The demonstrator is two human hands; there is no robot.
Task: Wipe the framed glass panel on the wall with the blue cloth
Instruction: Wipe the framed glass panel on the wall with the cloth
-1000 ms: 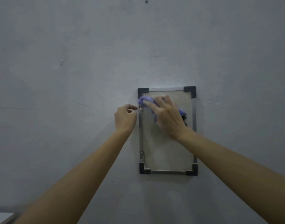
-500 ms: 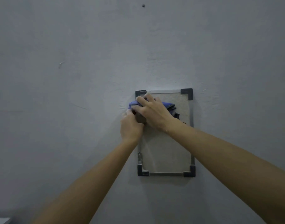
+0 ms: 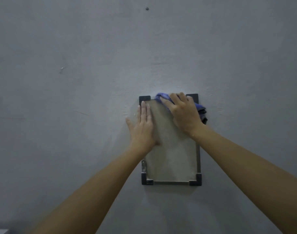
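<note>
Head view: wiping the top edge of the framed glass panel, mounted upright on the wall. Right hand lying spread and flat, fingers pressing the bunched blue cloth against the glass rather than closing round it; cloth poking out past the fingertips at the upper rim and hanging loose beyond the heel of the hand, over the frame's right edge. Left hand lying open and flat, holding nothing, fingers pointing up along the frame's left side, seemingly steadying it.

Judging the wipe as mid-way: glass below both palms looking dull and hazy. Probably calling next for dragging the cloth downward under even pressure, with the left hand shifting clear.

Showing a grey, scuffed plaster wall, a small dark screw well above the fingertips, dim lighting.
</note>
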